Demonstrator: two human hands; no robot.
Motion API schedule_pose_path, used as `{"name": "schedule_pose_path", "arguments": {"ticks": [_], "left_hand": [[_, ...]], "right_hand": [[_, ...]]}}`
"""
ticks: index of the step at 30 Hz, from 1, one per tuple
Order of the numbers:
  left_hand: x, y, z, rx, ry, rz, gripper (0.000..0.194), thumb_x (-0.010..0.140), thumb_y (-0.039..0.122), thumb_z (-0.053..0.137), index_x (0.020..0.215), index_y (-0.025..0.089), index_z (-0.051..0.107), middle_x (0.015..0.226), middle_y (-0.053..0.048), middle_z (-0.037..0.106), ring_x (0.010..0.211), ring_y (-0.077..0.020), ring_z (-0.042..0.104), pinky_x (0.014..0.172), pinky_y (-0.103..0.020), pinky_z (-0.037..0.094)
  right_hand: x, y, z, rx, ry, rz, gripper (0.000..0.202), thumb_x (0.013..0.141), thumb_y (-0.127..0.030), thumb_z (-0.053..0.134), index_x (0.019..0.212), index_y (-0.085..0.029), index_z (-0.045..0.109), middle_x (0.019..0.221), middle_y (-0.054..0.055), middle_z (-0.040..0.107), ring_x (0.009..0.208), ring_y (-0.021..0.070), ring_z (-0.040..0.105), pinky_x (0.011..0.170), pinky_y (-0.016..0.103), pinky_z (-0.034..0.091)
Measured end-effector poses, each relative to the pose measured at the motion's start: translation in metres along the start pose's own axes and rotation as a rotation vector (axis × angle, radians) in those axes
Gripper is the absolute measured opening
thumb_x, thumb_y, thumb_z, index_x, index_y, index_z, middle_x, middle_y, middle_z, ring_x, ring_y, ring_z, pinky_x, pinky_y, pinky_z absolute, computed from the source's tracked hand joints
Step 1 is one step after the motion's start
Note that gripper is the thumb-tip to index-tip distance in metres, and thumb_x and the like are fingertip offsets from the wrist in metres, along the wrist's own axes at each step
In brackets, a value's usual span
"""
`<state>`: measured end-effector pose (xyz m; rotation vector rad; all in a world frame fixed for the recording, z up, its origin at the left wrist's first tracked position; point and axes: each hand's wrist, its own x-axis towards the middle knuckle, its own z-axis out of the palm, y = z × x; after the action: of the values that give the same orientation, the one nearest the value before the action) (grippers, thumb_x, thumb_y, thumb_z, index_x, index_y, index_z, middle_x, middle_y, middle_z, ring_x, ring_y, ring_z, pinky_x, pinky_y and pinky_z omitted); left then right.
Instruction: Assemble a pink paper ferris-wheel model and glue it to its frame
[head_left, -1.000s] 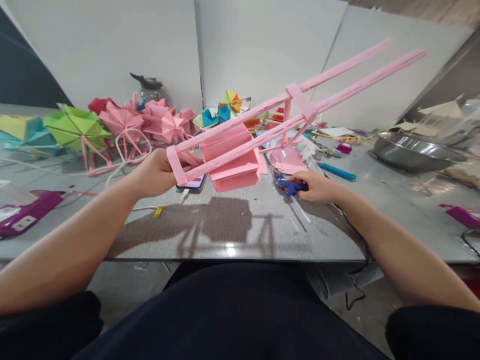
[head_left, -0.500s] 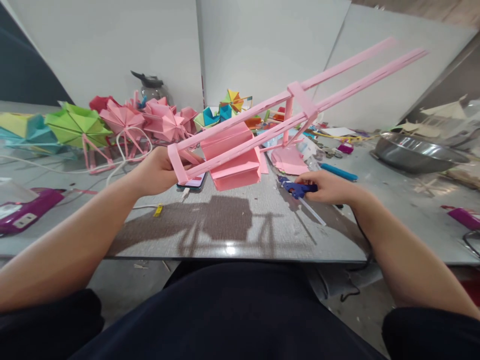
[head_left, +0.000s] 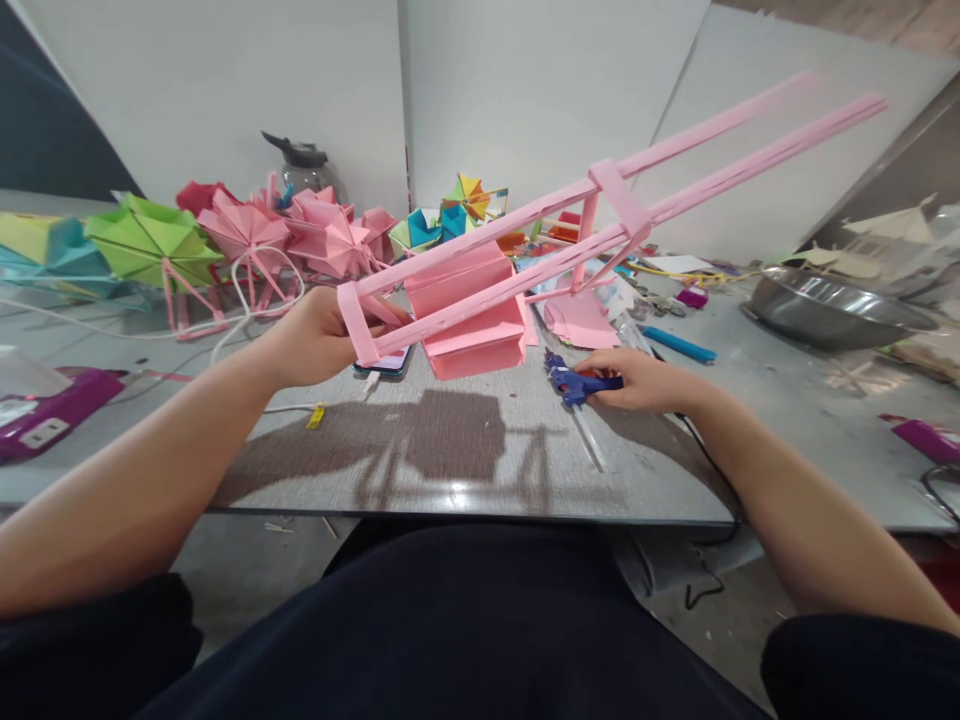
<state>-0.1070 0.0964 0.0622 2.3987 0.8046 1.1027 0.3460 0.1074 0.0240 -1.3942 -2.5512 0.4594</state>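
Observation:
My left hand (head_left: 324, 335) is closed round the near left end of a pink paper cart model (head_left: 474, 325), which has two long shafts slanting up to the right and a folded, ridged body. It hangs above the table and casts a shadow. My right hand (head_left: 628, 380) grips a blue hot glue gun (head_left: 576, 382) by its handle, low over the table right of the model. A clear glue stick (head_left: 589, 440) sticks out of the gun's back, and the nozzle points away from me. Partly behind the model lie pink paper sheets (head_left: 581, 318).
Folded paper wheels in pink (head_left: 247, 235) and green (head_left: 150, 245) stand at the back left. A phone (head_left: 382, 360) lies under the model. Right are a blue stick (head_left: 679, 344) and a steel bowl (head_left: 832, 305); a purple power strip (head_left: 56, 415) is at far left.
My right hand has shifted slightly left with the glue gun, which has turned so its nozzle points more directly away. The pink model has moved a little to the right in view.

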Motion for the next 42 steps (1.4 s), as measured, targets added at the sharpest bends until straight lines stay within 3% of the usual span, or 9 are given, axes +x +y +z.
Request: {"name": "schedule_pose_path", "arguments": {"ticks": [6,11,14,19,22,27,34,42], "left_hand": [[0.0,0.001,0.0,0.011,-0.007,-0.003,0.041,0.09,0.056,0.084,0.101,0.017,0.09,0.09,-0.012,0.085,0.07,-0.0185,0.071,0.068,-0.029,0.063],[0.0,0.001,-0.001,0.027,-0.006,0.001,0.04,0.09,0.055,0.083,0.101,0.017,0.089,0.093,-0.014,0.086,0.072,-0.0194,0.072,0.07,-0.03,0.063],[0.0,-0.001,0.0,0.005,-0.004,0.002,0.033,0.09,0.047,0.083,0.099,0.016,0.088,0.093,-0.013,0.086,0.068,-0.0166,0.07,0.067,-0.028,0.062],[-0.002,-0.01,0.002,-0.012,-0.015,-0.099,0.03,0.086,0.038,0.081,0.101,0.013,0.086,0.095,-0.014,0.086,0.076,-0.0198,0.073,0.064,-0.028,0.06],[-0.003,-0.011,0.002,0.012,-0.03,-0.138,0.033,0.087,0.04,0.081,0.106,0.014,0.087,0.097,-0.013,0.086,0.081,-0.022,0.075,0.069,-0.031,0.063],[-0.001,-0.006,0.001,-0.005,-0.018,-0.058,0.035,0.088,0.048,0.084,0.103,0.017,0.089,0.103,-0.014,0.086,0.084,-0.0225,0.076,0.075,-0.033,0.064],[-0.002,-0.009,0.001,0.018,-0.002,-0.083,0.035,0.088,0.043,0.082,0.102,0.012,0.087,0.092,-0.013,0.085,0.07,-0.0175,0.069,0.059,-0.027,0.058],[0.0,-0.006,0.002,0.007,-0.037,-0.087,0.033,0.089,0.045,0.082,0.1,0.015,0.089,0.072,-0.007,0.079,0.062,-0.0152,0.062,0.055,-0.026,0.054]], "right_hand": [[0.002,0.005,0.001,0.01,-0.04,-0.024,0.054,0.083,-0.049,0.077,0.13,-0.023,0.078,0.117,0.01,0.078,0.106,0.0311,0.071,0.096,0.044,0.055],[0.0,0.01,0.001,0.063,-0.015,0.031,0.067,0.083,-0.059,0.077,0.139,-0.022,0.073,0.108,0.01,0.076,0.095,0.028,0.07,0.088,0.042,0.057],[0.004,0.02,0.001,0.074,0.105,0.065,0.057,0.091,-0.06,0.067,0.131,-0.02,0.075,0.099,0.01,0.076,0.087,0.0258,0.068,0.082,0.04,0.056],[0.035,0.035,-0.002,-0.007,0.273,0.217,0.039,0.091,-0.055,0.064,0.095,-0.02,0.081,0.081,0.008,0.077,0.076,0.0246,0.066,0.075,0.039,0.051],[0.058,0.036,-0.003,-0.053,0.265,0.241,0.038,0.09,-0.056,0.067,0.089,-0.021,0.081,0.082,0.008,0.078,0.076,0.0249,0.067,0.075,0.039,0.049],[0.085,0.04,0.003,-0.084,0.28,0.202,0.028,0.089,-0.046,0.067,0.085,-0.022,0.08,0.087,0.009,0.079,0.081,0.0252,0.066,0.078,0.04,0.05],[0.093,0.059,0.009,-0.068,0.247,0.163,0.026,0.093,-0.044,0.062,0.091,-0.021,0.074,0.087,0.009,0.074,0.082,0.0262,0.065,0.078,0.04,0.049],[0.099,0.073,0.016,0.05,0.193,0.219,0.024,0.094,-0.042,0.061,0.083,-0.021,0.069,0.09,0.01,0.075,0.089,0.028,0.066,0.084,0.041,0.049]]}}
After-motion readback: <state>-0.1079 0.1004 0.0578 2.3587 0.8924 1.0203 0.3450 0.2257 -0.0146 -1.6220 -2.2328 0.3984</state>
